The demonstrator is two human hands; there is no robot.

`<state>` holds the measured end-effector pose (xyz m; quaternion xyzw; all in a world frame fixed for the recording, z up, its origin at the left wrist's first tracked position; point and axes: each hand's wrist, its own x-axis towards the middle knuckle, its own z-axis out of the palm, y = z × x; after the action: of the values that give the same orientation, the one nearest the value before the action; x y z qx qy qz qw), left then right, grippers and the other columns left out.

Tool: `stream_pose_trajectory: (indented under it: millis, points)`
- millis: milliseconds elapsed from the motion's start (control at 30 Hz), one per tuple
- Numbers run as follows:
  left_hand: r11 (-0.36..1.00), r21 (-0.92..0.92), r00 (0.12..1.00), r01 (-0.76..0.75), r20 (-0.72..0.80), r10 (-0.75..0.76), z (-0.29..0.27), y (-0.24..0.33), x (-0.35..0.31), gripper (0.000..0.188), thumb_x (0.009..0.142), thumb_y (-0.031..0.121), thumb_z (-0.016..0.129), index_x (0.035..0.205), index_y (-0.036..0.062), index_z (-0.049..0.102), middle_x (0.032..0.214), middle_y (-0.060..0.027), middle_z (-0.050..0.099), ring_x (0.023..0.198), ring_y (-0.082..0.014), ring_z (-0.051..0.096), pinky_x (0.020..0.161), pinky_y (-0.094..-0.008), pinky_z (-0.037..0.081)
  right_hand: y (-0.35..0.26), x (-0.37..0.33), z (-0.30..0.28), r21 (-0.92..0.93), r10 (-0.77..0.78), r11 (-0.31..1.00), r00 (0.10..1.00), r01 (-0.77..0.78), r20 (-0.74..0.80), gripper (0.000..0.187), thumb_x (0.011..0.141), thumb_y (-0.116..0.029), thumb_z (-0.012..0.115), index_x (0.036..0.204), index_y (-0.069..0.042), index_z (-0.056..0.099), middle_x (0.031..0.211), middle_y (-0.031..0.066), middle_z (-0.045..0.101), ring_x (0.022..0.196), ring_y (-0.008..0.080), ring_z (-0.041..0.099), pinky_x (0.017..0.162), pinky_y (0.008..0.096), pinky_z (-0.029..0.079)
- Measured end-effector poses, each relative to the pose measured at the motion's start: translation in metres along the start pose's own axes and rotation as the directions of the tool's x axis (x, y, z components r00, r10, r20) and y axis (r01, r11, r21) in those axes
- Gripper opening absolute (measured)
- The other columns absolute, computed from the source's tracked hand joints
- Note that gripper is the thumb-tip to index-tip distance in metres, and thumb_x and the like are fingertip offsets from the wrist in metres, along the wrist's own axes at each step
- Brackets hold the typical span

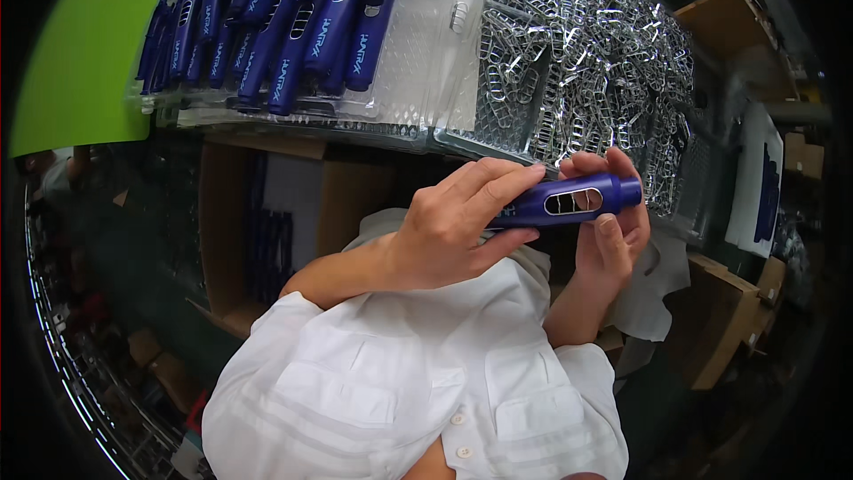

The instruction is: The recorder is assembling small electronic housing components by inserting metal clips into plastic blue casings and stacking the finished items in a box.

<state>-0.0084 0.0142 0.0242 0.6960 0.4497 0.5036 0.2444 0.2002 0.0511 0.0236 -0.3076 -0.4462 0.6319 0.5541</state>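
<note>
Both of my hands are on the blue tube (535, 205), which sits up in front of the chest, just beyond the white shirt (426, 356) and clear of the trays. It lies nearly level, its narrow neck pointing right. The left hand (462, 218) has a firm grip on the wider left end, fingers over the top and thumb beneath. The right hand (613, 213) is gripping the neck end: its thumb is on the near side and its fingers curl behind, though I can't tell how hard they press. The oval window faces me, with a slotted silver insert (560, 204) showing in it.

Ahead on the left, I have a clear tray (355, 109) heaped with more tubes (289, 58), many with silver inserts in their windows. Ahead on the right, a second tray (466, 140) holds a thick layer of loose inserts (577, 44), its near edge just beyond the right hand. One lone insert (458, 16) lies between the two heaps.

Below the left-hand tray stands an open carton (355, 204) with dark blue tubes inside, too dim to make out well. At the far left I see a bright green sheet (80, 62).
</note>
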Motion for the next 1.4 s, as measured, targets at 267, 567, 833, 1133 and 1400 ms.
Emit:
stream_pose_trajectory:
  millis: [267,567,833,1133,1400]
  points:
    - [1.000,-0.002,1.000,-0.015,-0.005,0.015,0.011,0.004,0.005,0.064,0.074,0.009,0.089,0.131,0.0015,0.061,0.113,-0.0167,0.068,0.095,-0.0320,0.072,0.075,-0.0372,0.062,0.001,0.006,-0.016,0.091,0.035,0.995,0.999,-0.037,0.016,0.075,0.091,-0.022,0.073,0.150,0.011,0.038,0.134,0.0326,0.059,0.124,0.0421,0.062,0.108,0.0525,0.047]
    - [0.999,-0.038,0.998,0.031,0.058,-0.029,0.017,0.001,0.004,0.061,0.076,0.006,0.090,0.130,0.0019,0.061,0.119,-0.0184,0.068,0.098,-0.0303,0.073,0.080,-0.0340,0.062,0.006,0.015,-0.024,0.130,0.081,0.988,0.997,-0.079,-0.014,0.074,0.094,-0.023,0.072,0.149,0.012,0.038,0.134,0.0322,0.060,0.120,0.0390,0.065,0.105,0.0476,0.051]
    - [0.976,0.185,0.986,-0.113,0.140,0.088,0.009,0.007,0.003,0.049,0.077,0.011,0.087,0.120,0.0045,0.064,0.114,-0.0167,0.066,0.077,-0.0256,0.072,0.056,-0.0309,0.057,0.009,0.011,-0.021,0.085,0.114,0.990,0.993,-0.111,-0.042,0.076,0.094,-0.026,0.074,0.149,0.012,0.038,0.132,0.0296,0.061,0.118,0.0341,0.066,0.102,0.0421,0.054]
    - [0.854,0.518,0.955,0.057,-0.277,0.104,-0.104,-0.013,0.035,0.053,0.082,0.007,0.083,0.130,0.0071,0.061,0.117,-0.0161,0.068,0.097,-0.0322,0.072,0.081,-0.0372,0.060,0.008,-0.002,-0.056,-0.289,-0.041,0.957,0.999,0.038,-0.005,0.060,0.103,-0.025,0.062,0.149,0.009,0.043,0.138,0.0240,0.062,0.124,0.0268,0.064,0.108,0.0390,0.049]
    - [0.486,0.839,0.945,0.247,-0.319,0.071,-0.228,-0.097,0.084,0.039,0.092,0.023,0.076,0.127,0.0099,0.066,0.116,-0.0118,0.069,0.102,-0.0327,0.070,0.084,-0.0409,0.058,0.006,0.011,-0.094,-0.628,-0.211,0.776,0.962,0.058,-0.172,0.041,0.106,-0.003,0.051,0.146,0.006,0.049,0.135,0.0199,0.064,0.124,0.0260,0.063,0.112,0.0376,0.047]
